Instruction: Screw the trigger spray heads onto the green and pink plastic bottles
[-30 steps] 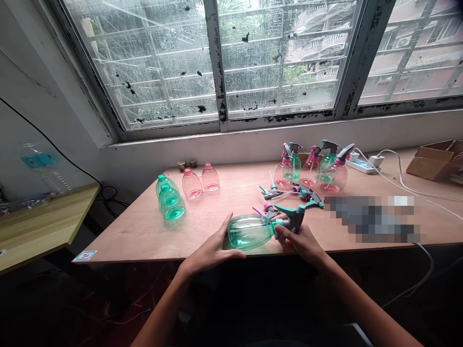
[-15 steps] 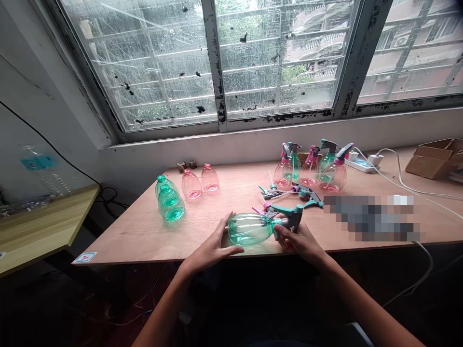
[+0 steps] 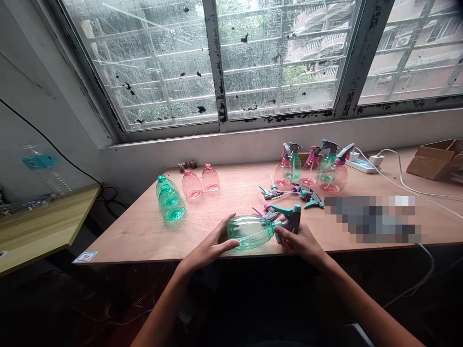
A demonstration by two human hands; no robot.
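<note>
A clear green spray bottle (image 3: pixel 250 232) lies sideways in the air over the table's front edge, its dark grey and green spray head (image 3: pixel 291 220) pointing right. My left hand (image 3: pixel 215 243) is closed round the bottle's base, thumb on the near side. At the neck, the fingers of my right hand (image 3: pixel 297 241) pinch the collar below the spray head; some fingertips are hidden. Just behind the bottle lie loose spray heads (image 3: pixel 307 195) in grey, green and pink, with thin tubes.
Headless green bottles (image 3: pixel 171 202) and pink bottles (image 3: pixel 192 184) stand at the left. Complete spray bottles (image 3: pixel 333 174) stand at the back right, near a power strip (image 3: pixel 360 165) and a cardboard box (image 3: pixel 434 159). A blurred patch (image 3: pixel 376 219) covers something at the right.
The bottle has turned slightly about its length, and the spray head has tilted a little. My left thumb now lies over the bottle's base. The things on the table stay put.
</note>
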